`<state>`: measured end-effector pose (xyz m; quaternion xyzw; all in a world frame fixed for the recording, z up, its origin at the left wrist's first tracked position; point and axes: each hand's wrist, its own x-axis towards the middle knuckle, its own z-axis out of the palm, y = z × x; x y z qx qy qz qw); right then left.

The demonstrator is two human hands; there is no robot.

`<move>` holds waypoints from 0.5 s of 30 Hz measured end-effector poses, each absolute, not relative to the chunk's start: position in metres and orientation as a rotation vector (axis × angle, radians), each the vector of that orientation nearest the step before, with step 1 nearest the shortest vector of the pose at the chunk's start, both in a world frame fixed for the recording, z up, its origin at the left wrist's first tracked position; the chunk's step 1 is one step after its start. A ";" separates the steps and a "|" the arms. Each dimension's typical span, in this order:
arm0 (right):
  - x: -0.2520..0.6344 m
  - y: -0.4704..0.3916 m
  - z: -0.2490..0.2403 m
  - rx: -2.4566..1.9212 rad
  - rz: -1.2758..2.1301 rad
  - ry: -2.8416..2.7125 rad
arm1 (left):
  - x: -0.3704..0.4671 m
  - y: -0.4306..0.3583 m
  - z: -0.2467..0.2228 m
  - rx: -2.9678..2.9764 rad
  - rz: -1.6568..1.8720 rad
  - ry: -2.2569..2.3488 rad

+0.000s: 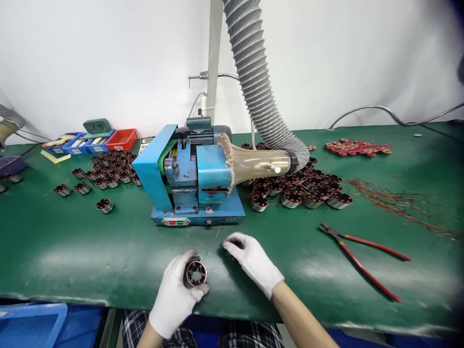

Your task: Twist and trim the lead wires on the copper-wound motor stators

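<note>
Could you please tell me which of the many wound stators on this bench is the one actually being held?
The stator gripped in the gloved left hand at the table's near edge; all the others lie loose in piles beside the blue machine.

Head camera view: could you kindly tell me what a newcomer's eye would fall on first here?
The blue machine at mid-table, with a grey ribbed hose curving down into it. Heaps of copper-wound stators lie on both sides. In front, the gloved left hand holds one stator; the right hand rests on the green mat.
</note>
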<state>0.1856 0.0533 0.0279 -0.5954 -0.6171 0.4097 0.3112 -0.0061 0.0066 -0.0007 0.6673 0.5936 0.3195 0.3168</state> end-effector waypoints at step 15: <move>0.211 0.049 0.030 -1.533 0.994 -1.246 | -0.004 -0.004 0.022 1.870 0.885 1.632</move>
